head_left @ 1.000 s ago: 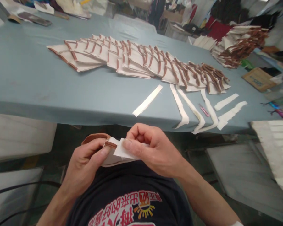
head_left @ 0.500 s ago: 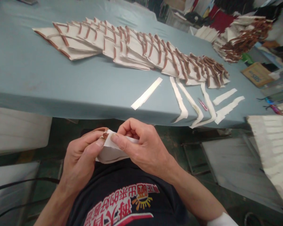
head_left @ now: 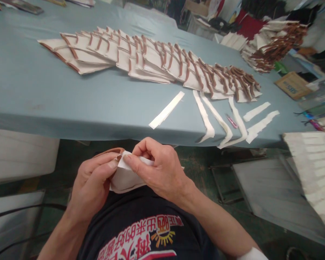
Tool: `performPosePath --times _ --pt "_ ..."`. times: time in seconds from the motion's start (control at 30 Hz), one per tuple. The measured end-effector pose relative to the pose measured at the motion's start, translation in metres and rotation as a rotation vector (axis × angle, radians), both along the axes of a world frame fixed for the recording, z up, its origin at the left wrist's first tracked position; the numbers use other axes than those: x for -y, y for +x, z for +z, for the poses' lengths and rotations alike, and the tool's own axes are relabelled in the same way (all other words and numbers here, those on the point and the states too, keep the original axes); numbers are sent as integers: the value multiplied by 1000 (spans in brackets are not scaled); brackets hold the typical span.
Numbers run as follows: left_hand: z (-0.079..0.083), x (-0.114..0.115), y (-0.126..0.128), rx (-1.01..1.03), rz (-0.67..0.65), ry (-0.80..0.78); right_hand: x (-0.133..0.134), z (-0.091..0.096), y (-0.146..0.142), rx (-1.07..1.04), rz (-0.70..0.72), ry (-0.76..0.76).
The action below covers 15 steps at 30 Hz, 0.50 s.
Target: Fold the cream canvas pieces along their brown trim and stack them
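A cream fabric piece with brown edging is held up in front of my body, below the table's front edge. My left hand pinches its brown-trimmed edge between thumb and fingers. My right hand grips a white strip and presses its end against the fabric, close to my left thumb. The fingers of both hands hide part of the strip and of the edging. Similar cream pieces with brown edging lie overlapped in a long row on the table.
Several white strips lie along the front of the blue-green table, beside a small pink tool. A heap of brown-edged pieces and a cardboard box are at the far right. A strip-covered cloth hangs at right.
Both hands keep hold of the fabric and the strip. The right hand has shifted slightly left, and more of the cream fabric shows below it. The view has tilted a little.
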<state>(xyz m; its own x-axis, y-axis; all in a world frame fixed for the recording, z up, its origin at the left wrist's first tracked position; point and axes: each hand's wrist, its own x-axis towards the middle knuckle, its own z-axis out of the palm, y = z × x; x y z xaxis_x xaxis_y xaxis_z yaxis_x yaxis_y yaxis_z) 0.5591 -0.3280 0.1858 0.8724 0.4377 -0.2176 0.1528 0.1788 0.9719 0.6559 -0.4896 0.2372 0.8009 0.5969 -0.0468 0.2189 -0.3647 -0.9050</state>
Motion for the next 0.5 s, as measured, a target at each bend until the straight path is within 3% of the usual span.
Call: performPosePath --times 0.2,0.5 --pt "13 -1 19 -19 -46 -102 -7 -12 17 -5 71 7" --pt "12 -8 16 21 -57 35 -4 -9 15 -65 82 81"
